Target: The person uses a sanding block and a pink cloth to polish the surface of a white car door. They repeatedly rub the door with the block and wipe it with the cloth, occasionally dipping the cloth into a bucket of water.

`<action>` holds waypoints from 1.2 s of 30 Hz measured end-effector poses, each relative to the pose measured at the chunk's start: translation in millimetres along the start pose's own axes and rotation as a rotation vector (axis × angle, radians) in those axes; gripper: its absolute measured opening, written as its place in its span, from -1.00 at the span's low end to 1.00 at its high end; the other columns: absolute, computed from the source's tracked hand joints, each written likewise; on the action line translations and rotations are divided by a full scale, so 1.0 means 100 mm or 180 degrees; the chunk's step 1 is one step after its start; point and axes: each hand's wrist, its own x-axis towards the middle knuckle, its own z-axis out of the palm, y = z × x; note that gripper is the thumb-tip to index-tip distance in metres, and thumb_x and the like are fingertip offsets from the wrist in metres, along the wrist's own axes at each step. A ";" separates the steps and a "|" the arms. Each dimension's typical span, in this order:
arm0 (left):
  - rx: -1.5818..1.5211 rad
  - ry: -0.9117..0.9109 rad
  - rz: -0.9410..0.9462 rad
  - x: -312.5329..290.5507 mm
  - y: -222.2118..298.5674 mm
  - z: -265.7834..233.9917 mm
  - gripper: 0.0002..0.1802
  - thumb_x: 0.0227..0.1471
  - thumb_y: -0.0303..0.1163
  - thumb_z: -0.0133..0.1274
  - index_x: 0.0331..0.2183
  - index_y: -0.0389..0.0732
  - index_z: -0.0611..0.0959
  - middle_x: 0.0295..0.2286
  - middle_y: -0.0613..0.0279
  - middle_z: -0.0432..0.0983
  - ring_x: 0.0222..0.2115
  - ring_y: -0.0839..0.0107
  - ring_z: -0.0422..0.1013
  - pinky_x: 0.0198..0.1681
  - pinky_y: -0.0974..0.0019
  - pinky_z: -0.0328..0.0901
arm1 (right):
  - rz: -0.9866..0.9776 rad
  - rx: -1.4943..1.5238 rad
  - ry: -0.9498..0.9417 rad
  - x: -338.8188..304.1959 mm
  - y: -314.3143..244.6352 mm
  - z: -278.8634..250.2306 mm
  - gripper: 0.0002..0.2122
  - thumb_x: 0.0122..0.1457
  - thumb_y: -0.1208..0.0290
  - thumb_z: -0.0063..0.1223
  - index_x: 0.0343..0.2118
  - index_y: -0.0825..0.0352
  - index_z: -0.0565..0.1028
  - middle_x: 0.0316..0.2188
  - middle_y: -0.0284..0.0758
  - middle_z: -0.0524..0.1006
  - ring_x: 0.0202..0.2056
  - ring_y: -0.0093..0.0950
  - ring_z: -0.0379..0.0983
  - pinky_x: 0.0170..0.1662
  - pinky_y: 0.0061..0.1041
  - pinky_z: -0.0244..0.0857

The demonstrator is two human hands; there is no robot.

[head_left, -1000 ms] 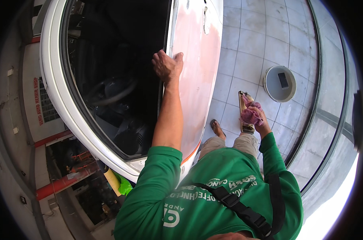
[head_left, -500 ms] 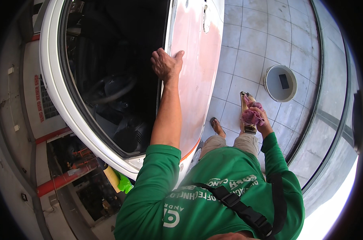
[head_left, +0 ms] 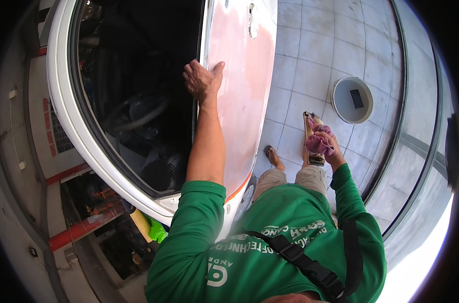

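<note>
My left hand [head_left: 203, 81] grips the window ledge of a car door [head_left: 238, 101], its fingers hooked over the inner edge and its thumb on the outer face. The door panel shows patchy pink filler over white, with a bare handle opening [head_left: 252, 22] toward the far end. On the right, my right hand [head_left: 333, 150] is closed on a bunched pink-purple cloth [head_left: 319, 143] and a long, narrow sanding board [head_left: 316, 159] with dark clamps at its ends. The cloth covers the middle of the board. Both hang above the tiled floor, away from the door.
A pale bucket [head_left: 344, 114] of greyish water with a dark rectangular piece inside stands on the floor tiles [head_left: 315, 48], right of the door. My sandalled foot [head_left: 274, 157] is beside the car. A steering wheel [head_left: 138, 113] shows dimly through the window opening. A metal-framed wall [head_left: 416, 136] runs along the right.
The car, door and bucket sit slightly further left in the picture as the view shifts. Both hands keep their grips, the left on the door, the right on cloth and board.
</note>
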 end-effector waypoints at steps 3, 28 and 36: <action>-0.0029 0.0019 0.0049 -0.01 -0.02 0.00 -0.02 -0.09 0.22 0.41 0.15 -0.28 0.52 0.10 -0.03 0.43 0.16 0.01 0.36 0.21 -0.04 0.36 | 0.0538 0.0539 0.0019 -0.06 0.02 -0.05 -0.76 0.28 0.38 0.22 -0.07 0.39 0.62 0.05 -0.27 0.55 0.02 -0.45 0.55 0.15 -0.42 0.47; -0.0668 0.0741 0.0585 0.01 -0.24 0.17 -0.10 0.11 0.27 0.24 0.19 -0.28 0.51 0.10 -0.10 0.43 0.13 -0.05 0.37 0.18 -0.07 0.34 | 0.0346 0.0678 0.0118 -0.01 -0.10 0.31 -0.81 0.26 0.45 0.22 -0.11 0.40 0.63 -0.07 -0.30 0.62 -0.08 -0.47 0.59 0.07 -0.45 0.51; -0.2845 -0.1912 -0.0169 -2.12 -0.39 0.45 -0.39 0.31 0.08 0.17 0.09 -0.26 0.63 0.00 0.05 0.59 -0.23 0.31 0.56 -0.12 0.17 0.49 | 0.0921 0.2522 -0.0368 0.10 -0.82 1.04 -0.74 0.20 0.54 0.11 -0.05 0.40 0.56 0.00 -0.25 0.58 -0.02 -0.40 0.56 0.11 -0.39 0.51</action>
